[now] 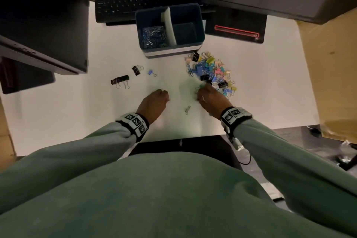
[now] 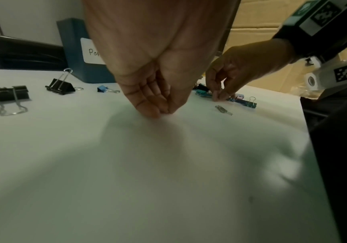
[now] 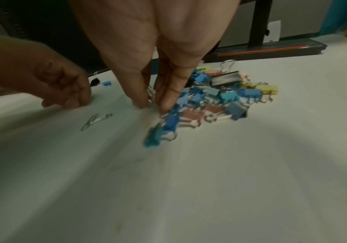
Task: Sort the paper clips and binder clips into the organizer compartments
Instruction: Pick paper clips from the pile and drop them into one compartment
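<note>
The blue organizer (image 1: 199, 25) stands at the back; its left compartment holds several paper clips (image 1: 153, 36), and its right compartment looks empty. A heap of coloured binder clips (image 1: 212, 71) lies right of centre. My right hand (image 3: 150, 105) is at the heap's near-left edge, thumb and fingers pinching a silver wire paper clip (image 3: 150, 94). My left hand (image 2: 162, 113) has bunched, curled fingertips on the bare table, with nothing visible in them. A loose silver paper clip (image 1: 187, 109) lies between the hands.
Two black binder clips (image 1: 119, 80) (image 1: 137, 69) and a small blue one (image 1: 151, 72) lie left of centre. A keyboard (image 1: 133, 2) sits behind the organizer and a black monitor base (image 1: 235, 29) to its right. Cardboard (image 1: 332, 75) borders the right side.
</note>
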Available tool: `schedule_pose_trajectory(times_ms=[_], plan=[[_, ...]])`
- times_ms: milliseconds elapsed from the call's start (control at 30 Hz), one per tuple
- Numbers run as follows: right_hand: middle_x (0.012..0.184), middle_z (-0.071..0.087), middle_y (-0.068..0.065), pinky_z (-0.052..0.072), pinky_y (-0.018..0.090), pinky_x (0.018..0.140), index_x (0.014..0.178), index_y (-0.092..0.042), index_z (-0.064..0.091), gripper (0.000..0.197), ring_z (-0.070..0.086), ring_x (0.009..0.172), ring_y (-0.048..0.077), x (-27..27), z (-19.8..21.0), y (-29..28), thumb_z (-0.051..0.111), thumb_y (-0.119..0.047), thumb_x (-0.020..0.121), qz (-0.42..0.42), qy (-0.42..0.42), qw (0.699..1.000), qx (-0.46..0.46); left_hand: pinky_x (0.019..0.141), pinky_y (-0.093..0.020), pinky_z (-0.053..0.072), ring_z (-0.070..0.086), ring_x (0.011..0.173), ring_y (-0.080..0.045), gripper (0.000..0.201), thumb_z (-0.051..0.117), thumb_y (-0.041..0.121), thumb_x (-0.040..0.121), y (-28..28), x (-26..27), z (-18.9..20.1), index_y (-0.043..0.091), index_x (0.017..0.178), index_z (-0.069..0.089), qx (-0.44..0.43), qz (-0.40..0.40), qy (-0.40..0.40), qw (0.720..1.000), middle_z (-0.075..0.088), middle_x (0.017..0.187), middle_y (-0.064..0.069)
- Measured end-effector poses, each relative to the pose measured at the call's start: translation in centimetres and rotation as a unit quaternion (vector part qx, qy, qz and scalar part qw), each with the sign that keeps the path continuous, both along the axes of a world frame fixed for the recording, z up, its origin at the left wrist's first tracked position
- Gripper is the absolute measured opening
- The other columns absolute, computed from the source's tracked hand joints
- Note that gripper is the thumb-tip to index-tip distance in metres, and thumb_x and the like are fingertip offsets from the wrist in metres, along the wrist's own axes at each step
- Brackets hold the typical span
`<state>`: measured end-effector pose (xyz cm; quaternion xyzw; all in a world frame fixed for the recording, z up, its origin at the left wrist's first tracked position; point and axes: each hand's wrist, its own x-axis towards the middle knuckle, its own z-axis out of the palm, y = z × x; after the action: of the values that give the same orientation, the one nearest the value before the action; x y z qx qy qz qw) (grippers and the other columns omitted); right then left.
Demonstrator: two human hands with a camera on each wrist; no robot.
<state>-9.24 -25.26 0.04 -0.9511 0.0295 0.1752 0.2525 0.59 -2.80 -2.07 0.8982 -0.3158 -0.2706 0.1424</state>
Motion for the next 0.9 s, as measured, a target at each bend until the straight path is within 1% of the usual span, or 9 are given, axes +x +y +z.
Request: schedule_pose_trajectory(times_ms=[100, 200, 300, 400, 500, 600, 667, 800, 900], plan=[[0.109, 0.053, 0.017, 0.05, 0.038, 0.076, 0.098, -0.002, 0.063, 0.011, 0.058, 0.086, 0.034, 0.5, 0.7, -2.2, 0.062, -0.005, 0.087, -0.035, 0.024, 0.998, 0.053, 0.074, -0.046, 0.051, 0.058, 0.091, -0.036, 0.012, 0.05, 0.01, 0.093, -1.0, -0.1, 0.4, 0.001, 0.098, 0.058, 0.026, 0.002, 0.003, 1.0, 0.056, 0.1, -0.017], [0.103, 0.055, 0.013, 0.049, 0.036, 0.075, 0.098, -0.007, 0.062, 0.011, 0.058, 0.086, 0.032, 1.0, 1.0, -5.2, 0.06, -0.01, 0.087, -0.131, 0.011, 0.99, 0.045, 0.075, -0.047, 0.051, 0.057, 0.094, -0.035, 0.015, 0.047, 0.012, 0.094, -1.7, 0.0, 1.0, 0.002, 0.1, 0.055, 0.057, 0.005, 0.021, 0.998, 0.056, 0.103, -0.017], [0.122, 0.051, 0.014, 0.048, 0.039, 0.084, 0.122, -0.014, 0.055, 0.03, 0.054, 0.104, 0.035, 1.3, 1.5, -6.9, 0.05, -0.015, 0.093, -0.153, 0.037, 0.987, -0.029, 0.072, -0.042, 0.05, 0.059, 0.085, -0.032, 0.011, 0.047, 0.015, 0.093, -1.8, 0.4, 2.3, 0.007, 0.093, 0.055, 0.035, 0.049, 0.014, 0.998, 0.058, 0.095, -0.013], [0.13, 0.047, 0.013, 0.047, 0.042, 0.091, 0.128, -0.015, 0.053, 0.035, 0.049, 0.113, 0.033, 1.6, 2.2, -6.6, 0.053, -0.019, 0.093, -0.104, -0.002, 0.994, -0.033, 0.069, -0.035, 0.047, 0.06, 0.075, -0.027, 0.009, 0.052, 0.012, 0.092, -2.6, 2.6, 5.0, 0.009, 0.086, 0.058, -0.072, 0.147, -0.036, 0.986, 0.062, 0.086, -0.01], [0.131, 0.048, 0.012, 0.048, 0.043, 0.092, 0.127, -0.011, 0.052, 0.034, 0.05, 0.115, 0.031, 1.6, 1.6, -4.7, 0.051, -0.024, 0.095, 0.041, 0.038, 0.998, -0.015, 0.069, -0.024, 0.044, 0.06, 0.068, -0.019, 0.01, 0.053, 0.013, 0.092, -4.2, 7.9, 7.9, 0.011, 0.088, 0.063, -0.137, 0.249, -0.124, 0.951, 0.067, 0.084, -0.005], [0.124, 0.048, 0.012, 0.051, 0.039, 0.078, 0.12, -0.007, 0.051, 0.033, 0.055, 0.106, 0.031, 1.7, 0.2, -3.1, 0.058, -0.023, 0.092, 0.091, 0.046, 0.994, -0.025, 0.081, -0.029, 0.048, 0.065, 0.086, -0.024, 0.013, 0.056, 0.013, 0.088, -5.4, 13.1, 9.0, 0.013, 0.096, 0.066, -0.121, 0.287, -0.149, 0.938, 0.07, 0.096, -0.008], [0.123, 0.048, 0.013, 0.05, 0.037, 0.074, 0.12, -0.007, 0.048, 0.037, 0.056, 0.101, 0.031, 2.3, -0.7, -3.1, 0.062, -0.022, 0.089, 0.051, 0.04, 0.998, -0.016, 0.083, -0.03, 0.049, 0.063, 0.091, -0.024, 0.015, 0.059, 0.013, 0.088, -5.9, 13.3, 8.9, 0.012, 0.102, 0.064, -0.118, 0.279, -0.151, 0.941, 0.067, 0.104, -0.012], [0.123, 0.049, 0.012, 0.054, 0.041, 0.072, 0.12, -0.007, 0.048, 0.033, 0.06, 0.09, 0.03, 3.1, -1.7, -3.9, 0.058, -0.019, 0.091, 0.003, 0.032, 0.999, -0.004, 0.072, -0.026, 0.041, 0.059, 0.081, -0.02, 0.011, 0.057, 0.012, 0.091, -7.2, 7.0, 6.2, 0.013, 0.1, 0.063, -0.111, 0.17, -0.1, 0.974, 0.06, 0.103, -0.011], [0.106, 0.057, 0.006, 0.051, 0.036, 0.069, 0.105, -0.014, 0.052, 0.017, 0.059, 0.083, 0.025, 2.9, -2.0, -4.2, 0.056, -0.02, 0.09, -0.035, 0.028, 0.998, 0.036, 0.08, -0.034, 0.051, 0.061, 0.091, -0.027, 0.032, 0.061, 0.017, 0.091, -8.6, 3.3, 2.8, 0.017, 0.123, 0.061, -0.069, 0.102, -0.036, 0.992, 0.054, 0.111, -0.013]])
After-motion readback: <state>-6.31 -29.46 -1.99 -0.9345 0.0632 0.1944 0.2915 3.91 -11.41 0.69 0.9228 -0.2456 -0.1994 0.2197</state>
